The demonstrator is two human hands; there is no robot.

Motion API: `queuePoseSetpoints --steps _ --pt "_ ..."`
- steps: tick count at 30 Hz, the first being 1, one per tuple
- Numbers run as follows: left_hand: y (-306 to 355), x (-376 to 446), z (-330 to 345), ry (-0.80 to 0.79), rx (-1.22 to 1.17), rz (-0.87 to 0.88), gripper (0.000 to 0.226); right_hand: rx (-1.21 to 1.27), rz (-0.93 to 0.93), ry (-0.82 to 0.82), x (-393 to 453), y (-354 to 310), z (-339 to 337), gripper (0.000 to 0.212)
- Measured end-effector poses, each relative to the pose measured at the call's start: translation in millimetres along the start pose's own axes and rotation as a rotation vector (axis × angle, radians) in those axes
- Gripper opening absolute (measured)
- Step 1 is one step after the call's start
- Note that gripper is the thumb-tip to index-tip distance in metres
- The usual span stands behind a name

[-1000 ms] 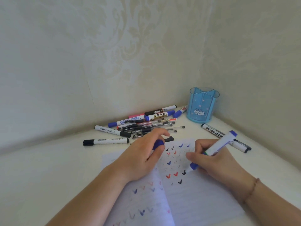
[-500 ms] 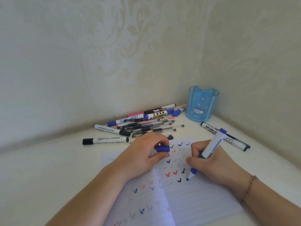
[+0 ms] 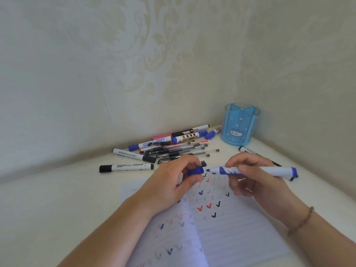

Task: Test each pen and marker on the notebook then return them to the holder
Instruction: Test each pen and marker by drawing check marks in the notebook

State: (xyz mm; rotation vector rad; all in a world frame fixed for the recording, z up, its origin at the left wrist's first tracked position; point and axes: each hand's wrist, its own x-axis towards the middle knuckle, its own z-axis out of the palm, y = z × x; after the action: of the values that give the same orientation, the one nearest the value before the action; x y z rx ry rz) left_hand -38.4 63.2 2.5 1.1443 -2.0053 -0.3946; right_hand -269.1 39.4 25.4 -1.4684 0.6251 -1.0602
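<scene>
My right hand (image 3: pixel 254 178) holds a blue and white marker (image 3: pixel 269 170) level above the open notebook (image 3: pixel 231 234), its tip pointing left. My left hand (image 3: pixel 169 187) pinches the marker's blue cap (image 3: pixel 195 171) just left of that tip, a small gap between them. The page carries several blue, red and black check marks. The blue pen holder (image 3: pixel 240 125) stands in the corner behind my right hand.
A pile of pens and markers (image 3: pixel 173 145) lies against the wall behind the notebook. A black-capped marker (image 3: pixel 125 167) lies alone on the left. Another marker (image 3: pixel 248 150) lies near the holder, partly hidden by my right hand. Walls close in behind and on the right.
My right hand lifted the marker off the page and turned it level, tip toward the left. My left hand raised the cap to meet the tip.
</scene>
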Motion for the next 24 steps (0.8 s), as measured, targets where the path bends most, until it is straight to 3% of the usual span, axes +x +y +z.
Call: queuePoseSetpoints --steps 4,9,19,24 --pt "2 1 0 0.032 0.012 0.054 0.021 -0.042 0.002 0.016 1 3 3 0.018" --pt "2 2 1 0.097 0.015 0.131 0.020 -0.063 0.036 0.057 3 0 10 0.004" --pt "8 6 10 0.227 -0.113 0.158 0.019 -0.078 -0.103 0.168 4 -1 30 0.029" --pt "13 6 16 0.289 -0.116 0.195 0.014 -0.111 -0.095 0.201 1 -8 36 0.026"
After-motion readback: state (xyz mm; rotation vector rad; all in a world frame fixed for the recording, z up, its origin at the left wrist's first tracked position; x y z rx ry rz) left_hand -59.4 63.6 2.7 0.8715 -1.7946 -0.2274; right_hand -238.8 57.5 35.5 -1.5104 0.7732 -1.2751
